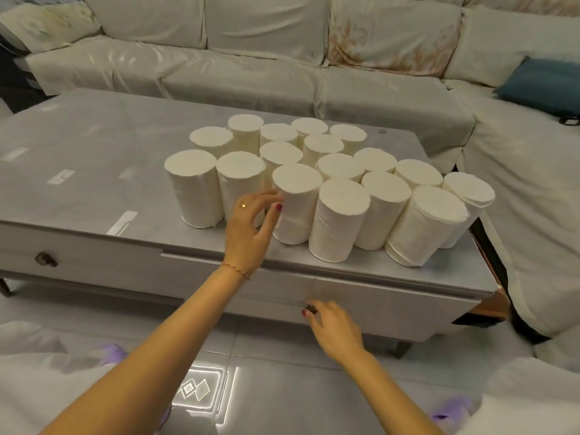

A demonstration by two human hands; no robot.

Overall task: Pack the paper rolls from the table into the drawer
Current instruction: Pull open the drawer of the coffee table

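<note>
A cluster of white, coreless cylindrical paper rolls [326, 180] is standing upright on the right half of the long pale grey coffee table [94, 158], packed side by side in loose rows and touching one another. The roll at the far right end [464, 202] is leaning outward near the table's right edge.

The left hand [251, 224] is reaching over the table's front edge, its fingers spread and loosely curved, the thumb tip touching the side of a front-row white roll [295, 202]; the other fingers are lying just left of that roll, and nothing is being gripped. A gold ring is sitting on one finger and a thin red cord bracelet [237, 270] is circling the wrist.

Below the rolls, the grey drawer front [376, 306] in the table's right side is standing slightly out from the frame. The right hand [332, 328] is holding the small dark round drawer knob [310, 309], with thumb and fingers curled round it. A matching dark knob [45, 259] is showing on the left drawer, which is sitting flush.

Behind the table, a long sofa under cream cloth covers [238, 64] is running across the view and turning down the right side, with a dark teal cushion [543, 84] lying on its right section. Glossy grey floor tiles [282, 394] are reflecting a bright light near the bottom centre.
</note>
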